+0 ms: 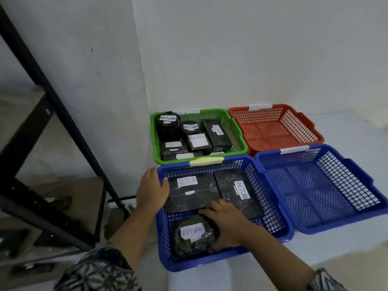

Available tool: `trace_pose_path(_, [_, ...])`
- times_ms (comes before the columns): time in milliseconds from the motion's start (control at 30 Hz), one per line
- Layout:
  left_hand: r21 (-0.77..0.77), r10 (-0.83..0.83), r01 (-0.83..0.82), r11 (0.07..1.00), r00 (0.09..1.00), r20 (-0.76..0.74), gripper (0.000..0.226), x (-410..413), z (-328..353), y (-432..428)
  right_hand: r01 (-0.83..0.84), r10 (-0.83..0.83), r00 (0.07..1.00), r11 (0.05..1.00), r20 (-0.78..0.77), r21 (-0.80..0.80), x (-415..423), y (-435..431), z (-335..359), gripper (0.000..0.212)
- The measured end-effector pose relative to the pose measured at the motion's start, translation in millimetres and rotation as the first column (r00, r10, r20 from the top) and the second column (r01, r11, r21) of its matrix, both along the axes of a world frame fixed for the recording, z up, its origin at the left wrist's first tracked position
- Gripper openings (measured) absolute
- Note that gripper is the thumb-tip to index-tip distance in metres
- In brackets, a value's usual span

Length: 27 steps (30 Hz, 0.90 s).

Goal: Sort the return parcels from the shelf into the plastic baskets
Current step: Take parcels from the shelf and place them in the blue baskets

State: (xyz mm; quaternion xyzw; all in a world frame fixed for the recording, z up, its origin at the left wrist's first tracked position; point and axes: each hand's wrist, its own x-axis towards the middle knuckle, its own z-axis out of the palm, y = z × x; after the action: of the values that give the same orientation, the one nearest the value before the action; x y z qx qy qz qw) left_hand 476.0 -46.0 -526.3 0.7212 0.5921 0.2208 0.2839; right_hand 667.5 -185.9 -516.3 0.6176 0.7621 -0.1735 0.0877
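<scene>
Steadying the filled blue basket [165, 238], left hand [152, 189] grips its rim; right hand [225, 224], inside, clasps a bagged parcel [192, 232].

Rim label [260, 106] on red basket [281, 106] unreadable, too blurred; dark shelf items [12, 242], near left, just smudges, cut by the edge.

Baskets [163, 238]: moulded plastic mesh, smooth, slight sheen. Parcels [193, 198]: black plastic film wrap, glossy, wrinkled. Labels [192, 231]: white paper, matt. Tape [206, 161] on rim: pale yellow paper, matt. Shelf frame [60, 105]: black metal, matt. Wall [252, 49]: painted, matt, scuffed. Sleeve [100, 269]: patterned cloth.
</scene>
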Motion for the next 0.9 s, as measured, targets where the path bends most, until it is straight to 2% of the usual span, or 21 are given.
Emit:
trace_pose_path(133, [0.061,0.022,-0.027,0.998,0.996,0.088,0.032,0.5,-7.5,-1.9,0.023,-0.027,0.997,0.998,-0.078,-0.054,-2.2,-0.8,-10.7,0.104])
trace_pose_path(367, [0.046,0.068,-0.07,0.996,0.997,0.04,0.044,1.4,-10.3,-2.1,0.098,-0.102,0.994,0.992,-0.049,-0.073,-8.8,-2.8,-17.8,0.102])
trace_pose_path(500, [0.061,0.065,-0.068,0.996,0.997,0.035,0.044,1.1,-10.3,-3.0,0.125,-0.132,0.988,0.988,-0.081,-0.089,-7.2,-4.1,-16.6,0.101])
trace_pose_path(700, [0.035,0.028,-0.027,0.999,0.999,-0.021,0.041,-0.2,-6.0,-1.5,0.144,-0.148,0.98,0.989,-0.135,-0.039,-1.5,-10.6,-7.1,0.071])
trace_pose_path(833, [0.001,-0.045,0.045,0.999,0.998,-0.05,0.027,-2.6,8.2,-1.5,0.2,-0.192,0.971,0.979,-0.142,0.045,-2.8,-13.3,13.0,0.043])
trace_pose_path(900, [-0.012,-0.049,0.048,0.999,0.995,-0.092,0.034,-4.4,22.9,-2.1,0.256,-0.236,0.957,0.96,-0.166,0.11,-4.7,-15.1,26.7,0.039])
